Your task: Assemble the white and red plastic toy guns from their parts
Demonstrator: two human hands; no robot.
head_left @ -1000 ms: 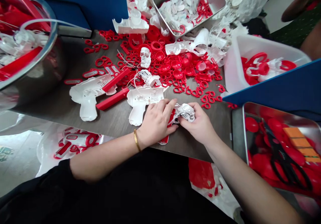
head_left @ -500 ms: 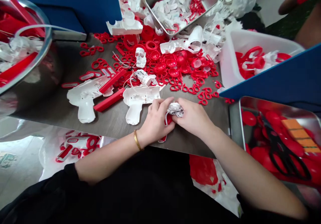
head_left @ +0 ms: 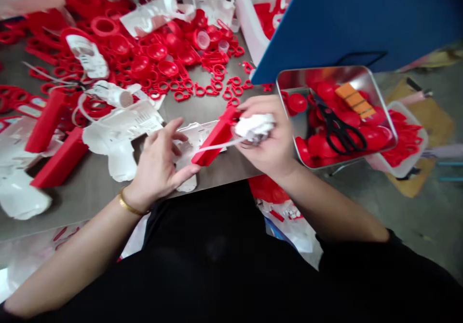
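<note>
My right hand is wrapped round a white mechanism with a thin white tube. A red bar-shaped part hangs slanted beside it, its upper end at my right fingers. My left hand has its fingers apart, the thumb near the red part's lower end, holding nothing that I can make out. Beneath the red part, a white gun-shaped shell lies at the table's front edge. Another white shell is left of my left hand, with a second white mechanism above it.
Red rings and domes are heaped across the back of the table. A metal tray at the right holds black scissors and red parts. Behind it rises a blue panel. Two red bars lie at the left.
The view has swung right. My hands have come apart, and the left one has opened. The red bar and a white shell beneath it now show between them; the white mechanism stays in my right hand.
</note>
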